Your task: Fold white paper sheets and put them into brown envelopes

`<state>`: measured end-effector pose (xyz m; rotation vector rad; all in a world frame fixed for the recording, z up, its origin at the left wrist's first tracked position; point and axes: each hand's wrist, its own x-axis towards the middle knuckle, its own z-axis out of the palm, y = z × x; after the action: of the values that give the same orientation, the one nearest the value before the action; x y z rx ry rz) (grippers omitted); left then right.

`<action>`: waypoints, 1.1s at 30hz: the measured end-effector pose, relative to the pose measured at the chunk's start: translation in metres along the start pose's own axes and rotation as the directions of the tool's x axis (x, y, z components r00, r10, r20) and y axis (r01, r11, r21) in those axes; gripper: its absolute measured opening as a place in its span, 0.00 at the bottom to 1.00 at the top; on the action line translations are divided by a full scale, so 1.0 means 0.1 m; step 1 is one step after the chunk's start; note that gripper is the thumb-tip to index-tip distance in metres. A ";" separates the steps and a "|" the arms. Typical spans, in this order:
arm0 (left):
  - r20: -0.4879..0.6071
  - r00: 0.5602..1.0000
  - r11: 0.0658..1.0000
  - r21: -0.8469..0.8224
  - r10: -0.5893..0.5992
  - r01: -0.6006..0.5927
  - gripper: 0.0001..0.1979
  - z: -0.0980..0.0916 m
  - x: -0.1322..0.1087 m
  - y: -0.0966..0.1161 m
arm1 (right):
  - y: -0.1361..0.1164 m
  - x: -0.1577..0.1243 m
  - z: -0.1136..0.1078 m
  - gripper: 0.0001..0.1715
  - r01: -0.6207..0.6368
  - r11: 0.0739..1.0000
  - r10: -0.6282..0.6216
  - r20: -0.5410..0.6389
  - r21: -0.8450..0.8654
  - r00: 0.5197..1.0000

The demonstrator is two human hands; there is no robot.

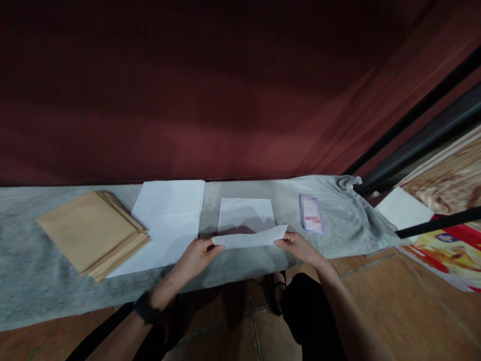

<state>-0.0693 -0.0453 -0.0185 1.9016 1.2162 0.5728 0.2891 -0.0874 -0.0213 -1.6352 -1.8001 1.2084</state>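
Note:
Between my two hands a folded sheet of paper (249,239) is stretched, seen as a narrow white strip. My left hand (200,254) pinches its left end between thumb and fingers. At the other end my right hand (295,245) grips the corner in the same way. Just behind it, a white sheet (246,213) lies flat on the grey cloth (287,195), partly shaded. Left of my left hand lies a stack of larger white paper (171,215). Brown envelopes (92,230) are piled over that stack's left side.
A small blurred packet (311,214) rests on the cloth at the right. A dark red wall (225,100) rises behind. Black metal bars (424,125) slant across the right side, near a colourful printed box (451,250) on the tiled floor (398,306).

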 end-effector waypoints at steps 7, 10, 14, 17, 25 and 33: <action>-0.153 0.980 0.990 -0.076 -0.130 0.119 0.18 0.06 0.18 0.03 | -0.06 0.19 0.06 0.20 -0.038 0.994 0.020 -0.167 -0.104 0.986; -0.210 0.967 0.989 -0.061 -0.143 0.133 0.18 0.10 0.25 0.02 | -0.10 0.25 0.10 0.19 -0.088 0.987 0.055 -0.225 -0.136 0.973; -0.248 0.955 0.987 -0.010 -0.160 0.163 0.16 0.12 0.35 0.03 | -0.10 0.31 0.14 0.20 -0.175 0.965 0.112 -0.297 -0.197 0.948; -0.278 0.945 0.979 0.055 -0.174 0.197 0.16 0.13 0.42 0.04 | -0.09 0.36 0.14 0.22 -0.194 0.956 0.109 -0.344 -0.222 0.933; -0.324 0.923 0.953 0.146 -0.206 0.264 0.14 0.15 0.56 0.03 | -0.12 0.50 0.15 0.20 -0.271 0.905 0.124 -0.407 -0.328 0.905; -0.296 0.905 0.855 0.333 -0.305 0.398 0.12 0.14 0.65 0.13 | -0.17 0.56 0.16 0.19 -0.331 0.866 0.154 -0.429 -0.375 0.890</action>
<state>-0.0235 0.0049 -0.0189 1.8852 1.9050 0.3795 0.2545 -0.0383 -0.0299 -2.2338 -1.7159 0.5112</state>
